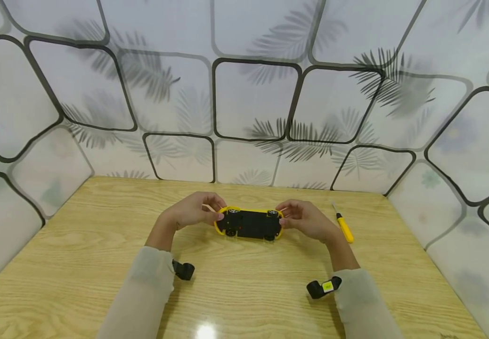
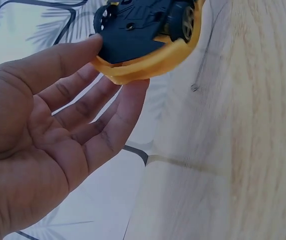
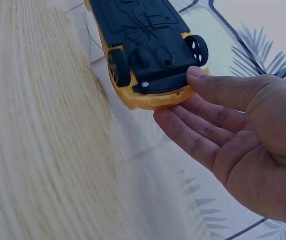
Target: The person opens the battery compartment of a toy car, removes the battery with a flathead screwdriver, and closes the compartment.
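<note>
Between my two hands is a yellow toy car (image 1: 253, 224), its black underside and wheels turned toward the head camera. My left hand (image 1: 195, 209) pinches one end, thumb on the black base and fingers behind the yellow body. At the other end my right hand (image 1: 305, 219) pinches the car in the same way. In the left wrist view the thumb presses the edge of the black base (image 2: 132, 35). The right wrist view shows a silver screw (image 3: 145, 84) in the base near that end's yellow bumper (image 3: 158, 101).
A screwdriver (image 1: 344, 228) with a yellow handle lies on the wooden table (image 1: 244, 292) to the right of my right hand. Behind the table stands a patterned wall covering (image 1: 253, 103), which also closes in both sides. Small black cameras sit at both wrists.
</note>
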{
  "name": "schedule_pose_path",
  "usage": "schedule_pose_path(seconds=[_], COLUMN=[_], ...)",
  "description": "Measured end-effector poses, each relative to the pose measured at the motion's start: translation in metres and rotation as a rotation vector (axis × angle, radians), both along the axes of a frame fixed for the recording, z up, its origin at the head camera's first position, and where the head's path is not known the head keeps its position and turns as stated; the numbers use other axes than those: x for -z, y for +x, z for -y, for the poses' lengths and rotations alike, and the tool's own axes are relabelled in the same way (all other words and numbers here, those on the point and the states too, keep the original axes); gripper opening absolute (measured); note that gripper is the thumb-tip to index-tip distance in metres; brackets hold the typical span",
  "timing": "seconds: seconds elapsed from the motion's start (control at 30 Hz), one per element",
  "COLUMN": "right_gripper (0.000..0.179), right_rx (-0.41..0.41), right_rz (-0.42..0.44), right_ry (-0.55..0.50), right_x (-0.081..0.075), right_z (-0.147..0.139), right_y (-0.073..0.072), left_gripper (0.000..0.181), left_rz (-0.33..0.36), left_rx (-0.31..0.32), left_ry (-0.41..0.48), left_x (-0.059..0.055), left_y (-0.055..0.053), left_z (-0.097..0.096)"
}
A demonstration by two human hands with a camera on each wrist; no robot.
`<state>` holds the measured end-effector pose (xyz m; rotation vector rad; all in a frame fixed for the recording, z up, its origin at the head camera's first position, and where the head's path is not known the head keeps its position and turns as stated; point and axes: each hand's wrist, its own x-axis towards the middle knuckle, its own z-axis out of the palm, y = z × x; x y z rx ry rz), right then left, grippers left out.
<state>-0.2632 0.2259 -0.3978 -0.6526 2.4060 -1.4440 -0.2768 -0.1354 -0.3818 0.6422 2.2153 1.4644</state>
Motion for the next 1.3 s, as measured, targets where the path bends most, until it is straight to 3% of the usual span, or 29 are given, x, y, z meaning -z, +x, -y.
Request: schedule_pose_path(seconds=[0.3,0.63,0.9,1.3], right_gripper=[0.032,0.034,0.032,0.031], right_rx=[0.009,0.034,0.053,0.065], right_rz=[0.081,0.177,0.288,0.313], right_ry=[-0.038,-0.042,-0.092,-0.072], right_x=[0.002,0.006,0.008,0.012], right_z=[0.002,0.004,0.008,0.008], right_y=[0.000,-0.001,-0.001,-0.002], left_gripper=[0.023,0.019,0.017,0.022], left_rz=[0.005,0.018,0.025,0.046], left_rx=[-0.049,-0.101,-0.100,-0.075], left_ry=[0.009,-0.046,-0.079,-0.078], left_x=[0.002,0.007,0.008,0.010], left_y=[-0.002,-0.003,-0.003,-0.004], left_z=[-0.004,-0.006,-0.007,-0.006])
